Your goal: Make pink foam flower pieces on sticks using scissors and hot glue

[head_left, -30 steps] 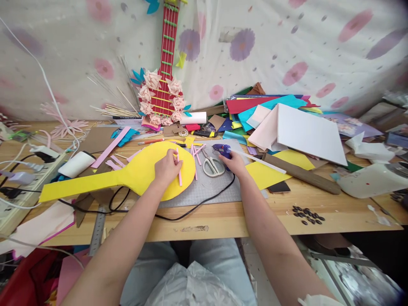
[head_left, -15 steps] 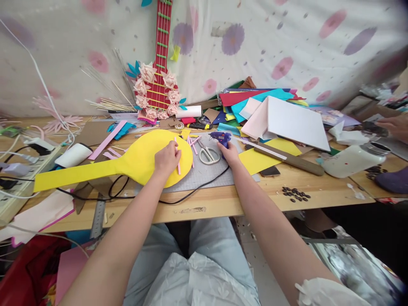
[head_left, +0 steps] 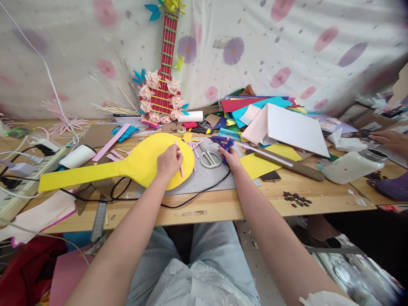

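Observation:
A yellow guitar-shaped piece (head_left: 145, 155) lies flat, its long neck pointing left. Over its round body, my left hand (head_left: 168, 162) is closed, with its fingertips on a thin pink strip (head_left: 182, 171). My right hand (head_left: 232, 159) is wrapped round the handle of a blue hot glue gun (head_left: 223, 142), whose nozzle points left. White-handled scissors (head_left: 211, 160) lie between the two hands on a grey cutting mat (head_left: 204, 182). Several more pink strips (head_left: 193, 148) rest beside the round body's right edge. A black cord runs from the glue gun toward the left.
A red guitar model with paper flowers (head_left: 162, 97) leans at the back. Coloured sheets and a white board (head_left: 295, 127) are piled at the back right. Black oval pieces (head_left: 296, 199) and a white jar (head_left: 350, 165) stand right; a power strip (head_left: 28, 182) lies left. A co-worker's hand (head_left: 390, 140) is far right.
The view has tilted up slightly, showing more of the red guitar's top. My hands keep their places on the strip and glue gun. The co-worker's hand has shifted a little.

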### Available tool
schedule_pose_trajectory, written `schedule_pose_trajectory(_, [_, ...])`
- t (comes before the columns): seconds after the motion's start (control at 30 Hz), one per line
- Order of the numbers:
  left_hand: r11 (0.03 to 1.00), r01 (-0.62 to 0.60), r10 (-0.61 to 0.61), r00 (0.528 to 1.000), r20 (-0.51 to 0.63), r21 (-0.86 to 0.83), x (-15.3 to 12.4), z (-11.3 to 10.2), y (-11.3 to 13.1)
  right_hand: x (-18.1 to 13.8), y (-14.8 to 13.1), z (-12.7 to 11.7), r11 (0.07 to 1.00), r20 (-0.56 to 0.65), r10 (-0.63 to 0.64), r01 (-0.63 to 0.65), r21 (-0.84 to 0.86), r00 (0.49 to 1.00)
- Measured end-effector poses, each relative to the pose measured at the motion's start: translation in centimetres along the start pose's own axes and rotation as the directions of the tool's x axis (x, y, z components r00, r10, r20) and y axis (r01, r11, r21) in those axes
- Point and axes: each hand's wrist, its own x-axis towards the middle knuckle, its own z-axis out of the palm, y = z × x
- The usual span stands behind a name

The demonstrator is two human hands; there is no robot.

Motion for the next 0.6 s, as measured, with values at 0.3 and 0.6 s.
schedule_pose_trajectory(0.3, [1.000,-0.001,0.001,0.999,-0.039,-0.003,0.0,0.3,0.1,-0.5,-0.6,-0.1,0.996,0.018,0.017,-0.019,0.088,1.000])
schedule_pose_trajectory(0.6, [0.927,0.213,-0.229,0.973,-0.019,-0.308,1.8,-0.1,-1.2,-1.4,-1.8,-0.4,0.908,0.240,0.063,-0.155,0.390,0.969])
